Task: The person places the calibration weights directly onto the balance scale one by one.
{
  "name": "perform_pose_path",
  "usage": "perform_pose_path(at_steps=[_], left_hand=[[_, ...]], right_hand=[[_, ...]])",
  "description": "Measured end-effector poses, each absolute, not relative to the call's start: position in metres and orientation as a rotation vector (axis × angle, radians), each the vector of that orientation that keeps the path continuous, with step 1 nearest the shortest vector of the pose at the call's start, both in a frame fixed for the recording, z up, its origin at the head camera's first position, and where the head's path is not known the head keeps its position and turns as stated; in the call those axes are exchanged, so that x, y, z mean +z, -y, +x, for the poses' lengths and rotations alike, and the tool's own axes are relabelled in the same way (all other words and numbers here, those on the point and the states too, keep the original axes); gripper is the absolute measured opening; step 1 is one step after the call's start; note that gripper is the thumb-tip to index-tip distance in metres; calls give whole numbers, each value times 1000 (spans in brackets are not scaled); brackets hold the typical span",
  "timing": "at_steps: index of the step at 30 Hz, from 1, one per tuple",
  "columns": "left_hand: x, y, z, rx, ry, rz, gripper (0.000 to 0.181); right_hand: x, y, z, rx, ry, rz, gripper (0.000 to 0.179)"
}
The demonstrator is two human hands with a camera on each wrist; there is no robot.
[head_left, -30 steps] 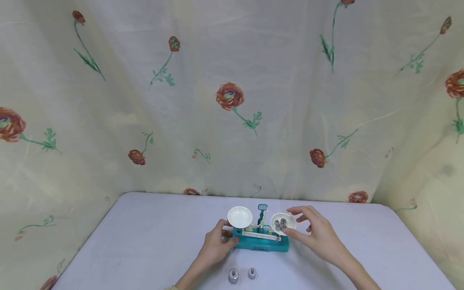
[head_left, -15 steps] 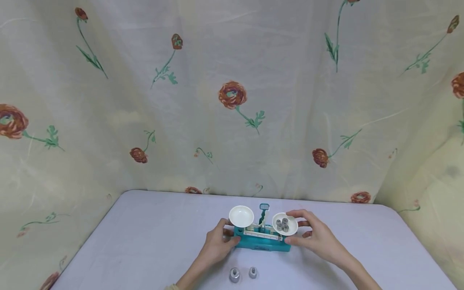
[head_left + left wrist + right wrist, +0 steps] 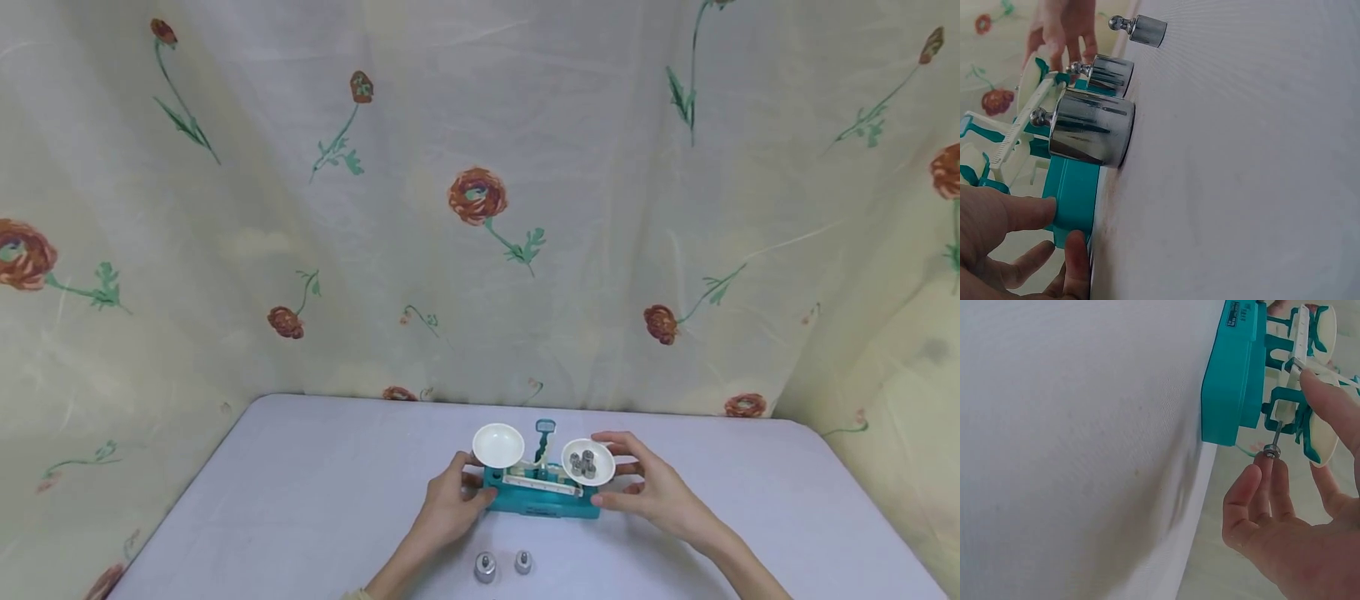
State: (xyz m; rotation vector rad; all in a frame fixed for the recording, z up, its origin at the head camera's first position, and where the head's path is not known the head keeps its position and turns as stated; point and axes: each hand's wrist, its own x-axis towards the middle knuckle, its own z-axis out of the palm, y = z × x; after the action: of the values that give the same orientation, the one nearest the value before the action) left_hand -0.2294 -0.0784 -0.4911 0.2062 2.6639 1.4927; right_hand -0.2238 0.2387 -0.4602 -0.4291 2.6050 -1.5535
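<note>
A teal balance scale (image 3: 543, 502) with two white pans stands on the table. My left hand (image 3: 447, 507) grips the left end of its base, thumb (image 3: 1035, 212) on the near side and fingers behind. Below my left hand's side, the left pan (image 3: 498, 446) holds nothing. Three small metal weights (image 3: 582, 463) stand together in the right pan (image 3: 603, 471). Around that pan curls my right hand (image 3: 660, 492), thumb at the near rim and index finger at the far rim. In the right wrist view, other fingertips touch the adjusting nut (image 3: 1271, 451) at the beam's end.
Nearer to me on the table stand a larger knobbed weight (image 3: 485, 568) and a smaller one (image 3: 523, 562). Another weight (image 3: 1149, 31) shows in the left wrist view. A flowered curtain (image 3: 375, 250) hangs behind the white-covered table (image 3: 322, 492).
My right thumb and fingers have drawn back from the weights to the right pan's rim, leaving three weights showing in it. My left hand keeps its grip on the base.
</note>
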Motion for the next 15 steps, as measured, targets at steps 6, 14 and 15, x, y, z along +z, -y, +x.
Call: perform_pose_path(at_steps=[6,14,15], left_hand=[[-492,79,-228,1504,-2673,225,41],[-494,76,-227,1502,-2701,231,42],[-495,76,-227,1501,-2706,231,43]], right_hand=[[-466,-239,-224,-1510,-2611,-375,89],[-475,-239,-224,-1507,-2544,-383,86],[-476,-239,-224,-1505,-2532,-383,85]])
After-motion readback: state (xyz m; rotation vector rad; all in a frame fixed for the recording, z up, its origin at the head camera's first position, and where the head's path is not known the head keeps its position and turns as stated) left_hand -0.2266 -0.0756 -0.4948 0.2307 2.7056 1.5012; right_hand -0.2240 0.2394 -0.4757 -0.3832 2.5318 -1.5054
